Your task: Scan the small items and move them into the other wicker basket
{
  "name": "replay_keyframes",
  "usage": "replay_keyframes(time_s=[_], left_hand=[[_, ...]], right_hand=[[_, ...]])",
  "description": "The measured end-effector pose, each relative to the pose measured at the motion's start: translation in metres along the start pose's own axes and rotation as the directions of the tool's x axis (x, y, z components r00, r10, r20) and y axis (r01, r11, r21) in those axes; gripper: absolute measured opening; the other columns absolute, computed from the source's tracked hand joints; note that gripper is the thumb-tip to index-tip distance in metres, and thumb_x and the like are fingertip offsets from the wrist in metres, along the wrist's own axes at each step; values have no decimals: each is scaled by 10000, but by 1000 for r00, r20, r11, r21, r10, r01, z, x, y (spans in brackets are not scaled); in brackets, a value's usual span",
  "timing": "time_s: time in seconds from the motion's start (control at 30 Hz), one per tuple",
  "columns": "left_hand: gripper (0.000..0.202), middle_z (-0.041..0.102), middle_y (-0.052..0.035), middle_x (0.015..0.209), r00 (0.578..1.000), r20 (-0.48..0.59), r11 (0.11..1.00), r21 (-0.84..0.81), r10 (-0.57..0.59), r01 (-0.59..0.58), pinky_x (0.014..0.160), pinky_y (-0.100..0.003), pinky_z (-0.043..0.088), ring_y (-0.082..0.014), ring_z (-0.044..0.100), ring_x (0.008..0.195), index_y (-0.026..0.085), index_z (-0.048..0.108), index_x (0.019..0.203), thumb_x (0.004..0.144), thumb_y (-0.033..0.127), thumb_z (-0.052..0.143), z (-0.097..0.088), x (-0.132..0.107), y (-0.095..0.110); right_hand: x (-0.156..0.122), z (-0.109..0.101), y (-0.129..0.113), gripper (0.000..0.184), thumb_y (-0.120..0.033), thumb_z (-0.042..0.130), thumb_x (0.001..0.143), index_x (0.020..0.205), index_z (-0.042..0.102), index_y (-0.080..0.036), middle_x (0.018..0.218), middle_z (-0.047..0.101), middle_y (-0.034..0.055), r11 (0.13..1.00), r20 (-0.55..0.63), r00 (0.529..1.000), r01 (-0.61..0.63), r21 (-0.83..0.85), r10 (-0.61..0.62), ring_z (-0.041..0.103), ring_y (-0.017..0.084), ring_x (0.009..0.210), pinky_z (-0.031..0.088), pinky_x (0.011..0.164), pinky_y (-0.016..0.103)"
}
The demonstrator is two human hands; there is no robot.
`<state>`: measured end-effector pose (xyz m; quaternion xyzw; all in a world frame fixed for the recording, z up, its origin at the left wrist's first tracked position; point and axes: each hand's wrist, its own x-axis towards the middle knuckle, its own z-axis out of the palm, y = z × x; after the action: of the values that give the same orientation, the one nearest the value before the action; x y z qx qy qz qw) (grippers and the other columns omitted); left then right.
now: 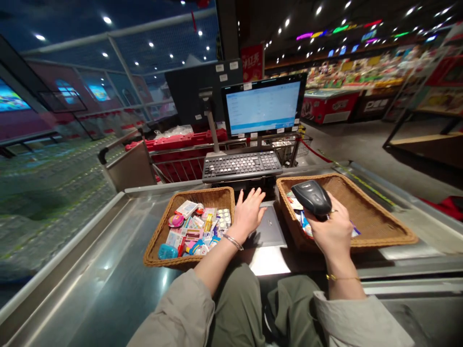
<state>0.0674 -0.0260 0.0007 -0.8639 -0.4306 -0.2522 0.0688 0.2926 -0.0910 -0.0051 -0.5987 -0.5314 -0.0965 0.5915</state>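
Note:
My right hand [334, 224] is wrapped round a black handheld barcode scanner [311, 196], held above the right wicker basket [379, 221]. A few small packets [300, 214] lie in that basket, partly hidden by the scanner and hand. My left hand [250, 211] is open, fingers spread, holding nothing. It hovers between the two baskets, over a grey flat panel [269, 229] and just right of the left wicker basket [159, 241]. Many small packaged goods [197, 229], some boxed and some in bright plastic, fill the left basket.
Beyond my hands stand a black keyboard [241, 165] and a lit monitor [264, 107]. A metal counter [126, 284] runs under the baskets. Behind it are red shopping carts [181, 159], a metal side panel [126, 161] at left and a red freezer chest [327, 107] farther off.

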Motion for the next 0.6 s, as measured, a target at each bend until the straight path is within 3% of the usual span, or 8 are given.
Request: replay_keyframes(time_s=[0.33,0.6], left_hand=[[411,590,-129,1499,986,-20,979,116,-167,168,1235,-619,318,-284,506,1445,209,575,1402,992,249,582,-34,-47,-91],[406,623,-150,1459,959,66,946,198,-275,258,1226,-626,314,-301,518,1434,173,612,1359,954,208,609,-44,-68,-140]], right_hand=[[3,36,-27,279,-379,715,798,998,719,-185,1082,750,123,988,80,986,142,65,-147,630,329,1267,502,1094,540],[5,61,-40,320,-295,719,765,1066,725,-186,1135,752,127,959,156,949,258,114,-274,634,337,1268,525,1074,541]])
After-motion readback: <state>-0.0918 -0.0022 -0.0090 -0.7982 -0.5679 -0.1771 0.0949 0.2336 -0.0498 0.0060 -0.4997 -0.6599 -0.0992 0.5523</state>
